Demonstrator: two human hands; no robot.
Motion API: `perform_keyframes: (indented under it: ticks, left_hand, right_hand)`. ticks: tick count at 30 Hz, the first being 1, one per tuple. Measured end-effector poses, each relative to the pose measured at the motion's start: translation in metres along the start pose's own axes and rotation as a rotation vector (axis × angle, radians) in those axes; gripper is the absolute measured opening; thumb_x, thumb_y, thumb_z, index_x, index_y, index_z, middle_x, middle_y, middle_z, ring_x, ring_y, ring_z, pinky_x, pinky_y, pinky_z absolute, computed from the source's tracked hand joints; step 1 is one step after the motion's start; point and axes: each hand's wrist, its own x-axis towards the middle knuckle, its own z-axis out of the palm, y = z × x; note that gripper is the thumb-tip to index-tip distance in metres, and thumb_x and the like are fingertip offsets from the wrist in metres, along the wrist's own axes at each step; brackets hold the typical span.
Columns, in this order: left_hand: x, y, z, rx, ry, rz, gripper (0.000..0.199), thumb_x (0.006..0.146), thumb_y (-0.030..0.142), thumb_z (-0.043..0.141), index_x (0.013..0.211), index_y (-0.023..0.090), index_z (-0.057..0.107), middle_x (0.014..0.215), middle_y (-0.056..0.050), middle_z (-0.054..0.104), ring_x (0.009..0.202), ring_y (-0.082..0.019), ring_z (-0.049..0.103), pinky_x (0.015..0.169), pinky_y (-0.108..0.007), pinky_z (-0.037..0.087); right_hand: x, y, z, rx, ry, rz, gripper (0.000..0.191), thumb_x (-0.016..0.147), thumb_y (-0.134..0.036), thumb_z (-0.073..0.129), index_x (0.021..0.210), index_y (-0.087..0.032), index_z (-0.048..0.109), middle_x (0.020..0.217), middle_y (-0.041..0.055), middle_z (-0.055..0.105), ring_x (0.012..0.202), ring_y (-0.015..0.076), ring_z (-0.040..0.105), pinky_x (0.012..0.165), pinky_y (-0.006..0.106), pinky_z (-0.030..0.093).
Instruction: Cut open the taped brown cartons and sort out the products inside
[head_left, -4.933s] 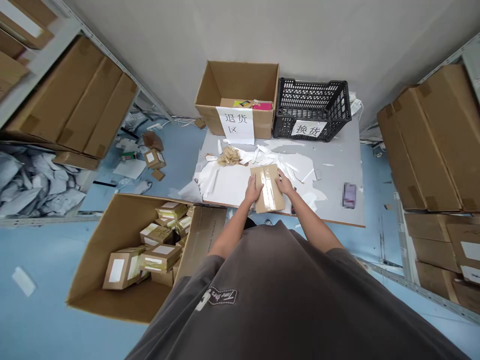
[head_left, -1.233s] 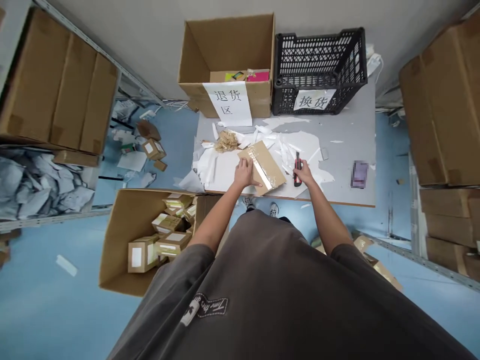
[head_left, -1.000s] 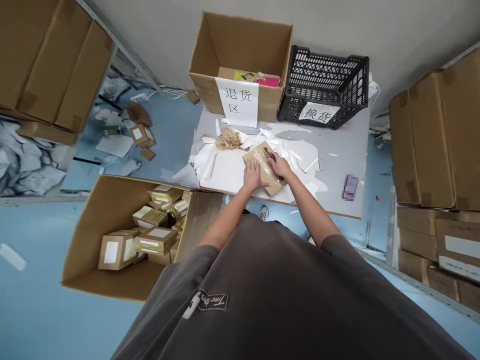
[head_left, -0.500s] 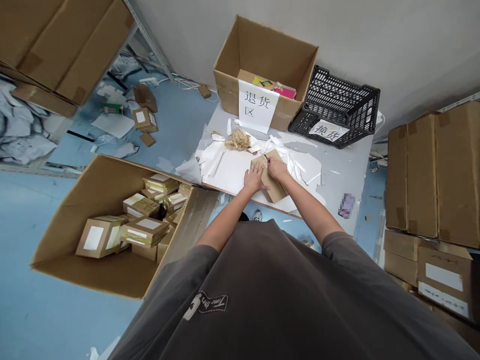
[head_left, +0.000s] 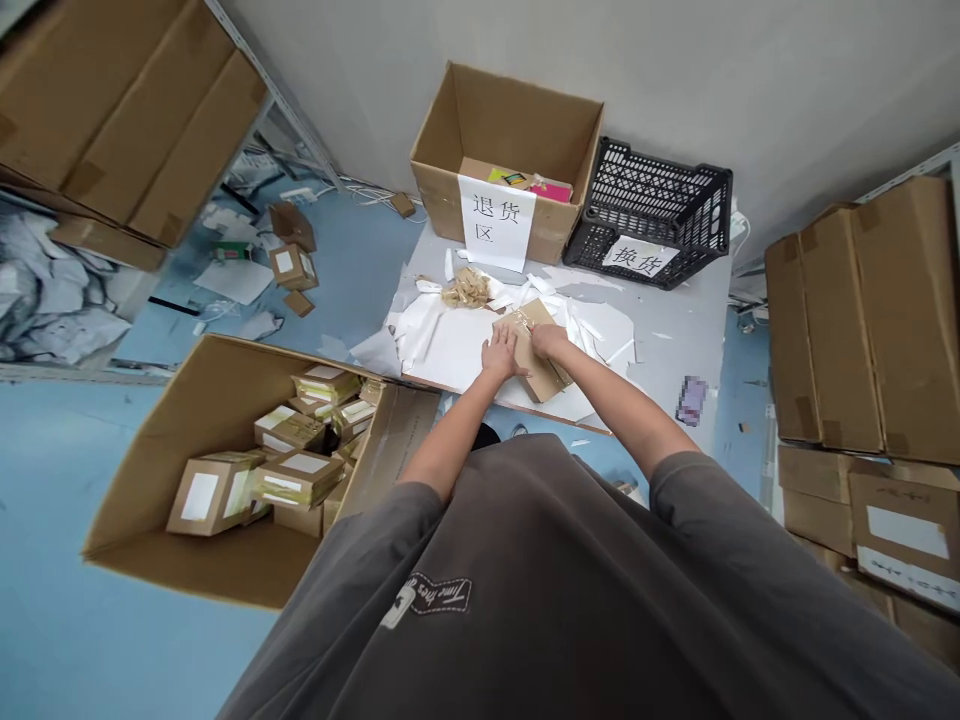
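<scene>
A small brown cardboard box [head_left: 541,378] lies slantwise on the table's near edge, with shiny tape on its top. My left hand [head_left: 501,354] rests on its left side, fingers spread and pressed flat against the cardboard. Closed in a fist over the right part of the box is my right hand [head_left: 549,341]; the box cutter in it is almost wholly hidden by the fingers. Torn white paper [head_left: 592,328] and a clump of crumpled brown tape [head_left: 468,288] lie just beyond the box.
Behind stand a large labelled carton [head_left: 435,190] and a black plastic crate [head_left: 660,205]. A big open carton [head_left: 150,450] of taped parcels is at left. A purple pixelated item [head_left: 691,400] lies on the table's right. Stacked cartons [head_left: 847,330] stand at right.
My right fist has shifted slightly down along the box, and the red cutter seen in it before is now mostly hidden. My left hand stays on the box. The camera view has turned a little.
</scene>
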Motion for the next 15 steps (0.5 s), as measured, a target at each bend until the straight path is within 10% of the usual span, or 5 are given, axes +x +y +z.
perform_keyframes:
  ticks: [9, 15]
  left_hand:
    - [0.007, 0.001, 0.001, 0.028, 0.019, -0.007, 0.138, 0.076, 0.088, 0.077, 0.180, 0.022, 0.014, 0.187, -0.018, 0.005, 0.174, -0.038, 0.003, 0.136, -0.057, 0.024]
    - [0.011, 0.003, 0.001, 0.060, 0.004, -0.027, 0.140, 0.075, 0.090, 0.076, 0.179, 0.021, 0.014, 0.187, -0.019, 0.005, 0.174, -0.039, 0.001, 0.135, -0.055, 0.026]
  right_hand:
    - [-0.078, 0.078, 0.075, 0.204, -0.099, 0.060, 0.044, 0.089, -0.034, 0.081, 0.130, -0.021, 0.074, 0.123, 0.0219, 0.078, 0.126, 0.0429, 0.073, 0.105, 0.053, 0.056]
    - [-0.113, 0.083, 0.106, 0.188, -0.091, 0.063, 0.051, 0.094, -0.023, 0.067, 0.144, -0.014, 0.064, 0.130, 0.0290, 0.075, 0.130, 0.0429, 0.071, 0.107, 0.056, 0.055]
